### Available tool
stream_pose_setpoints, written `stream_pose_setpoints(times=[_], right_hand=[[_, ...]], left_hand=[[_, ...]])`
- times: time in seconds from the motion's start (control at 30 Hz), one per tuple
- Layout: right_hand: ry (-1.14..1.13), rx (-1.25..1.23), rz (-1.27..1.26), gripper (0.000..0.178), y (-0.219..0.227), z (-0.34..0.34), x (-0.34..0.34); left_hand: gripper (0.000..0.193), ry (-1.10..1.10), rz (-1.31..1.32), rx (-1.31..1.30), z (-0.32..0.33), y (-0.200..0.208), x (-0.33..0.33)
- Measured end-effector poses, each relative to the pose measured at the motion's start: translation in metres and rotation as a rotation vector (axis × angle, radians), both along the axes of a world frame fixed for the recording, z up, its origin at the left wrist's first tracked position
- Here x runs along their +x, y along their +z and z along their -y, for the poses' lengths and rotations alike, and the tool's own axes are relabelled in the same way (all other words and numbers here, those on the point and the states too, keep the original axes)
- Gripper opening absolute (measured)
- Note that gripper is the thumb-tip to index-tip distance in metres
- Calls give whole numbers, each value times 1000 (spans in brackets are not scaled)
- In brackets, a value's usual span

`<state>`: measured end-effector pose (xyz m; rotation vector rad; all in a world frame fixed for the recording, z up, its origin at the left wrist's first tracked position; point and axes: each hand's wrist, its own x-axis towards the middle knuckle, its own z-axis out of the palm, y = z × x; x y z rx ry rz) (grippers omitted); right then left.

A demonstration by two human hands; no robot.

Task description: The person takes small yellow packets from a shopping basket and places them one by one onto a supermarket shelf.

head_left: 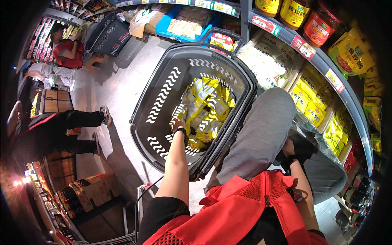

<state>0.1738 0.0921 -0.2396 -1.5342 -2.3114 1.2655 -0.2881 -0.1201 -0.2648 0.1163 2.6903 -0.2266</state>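
Note:
A dark grey shopping basket (157, 102) with wavy slots stands in front of me. Inside lies a loose heap of yellow packets (208, 104) with pale grey patches. My left hand (177, 125), a black band at its wrist, reaches down into the basket. Its fingers are closed at the edge of a yellow packet on the heap's left side. My right hand (288, 148) is beside my bent grey-trousered leg, near the lower shelf; the knee and shadow hide most of its fingers.
Shelves with yellow bags (312, 98), white pouches (261, 61) and sauce jars (320, 24) curve along the right. A blue tray (165, 26) sits beyond the basket. At left are a standing person (53, 126), another grey basket (108, 34), a person in red (67, 51) and a cardboard box (96, 194).

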Motion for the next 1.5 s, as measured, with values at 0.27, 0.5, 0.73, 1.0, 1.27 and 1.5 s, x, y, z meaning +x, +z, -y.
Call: stream_pose_setpoints(times=[0.27, 0.5, 0.73, 1.0, 1.27, 1.5], right_hand=[[-137, -98, -204, 16, 15, -15, -18], [-273, -128, -593, 12, 57, -39, -42], [-522, -524, -1188, 19, 180, -24, -49], [-243, -1220, -1296, 49, 250, 41, -54], [-442, -1278, -1695, 65, 245, 50, -19], [-577, -1357, -1896, 60, 243, 55, -14]], left_hand=[[17, -198, -183, 371, 23, 26, -13], [21, -500, -452, 944, -11, 127, 16], [16, -542, -244, 1468, -82, 291, 123], [13, -1221, 29, 1599, -108, 342, 247], [16, -1849, 604, 1414, -111, 315, 320], [53, -1229, 499, 1439, -124, 296, 311]])
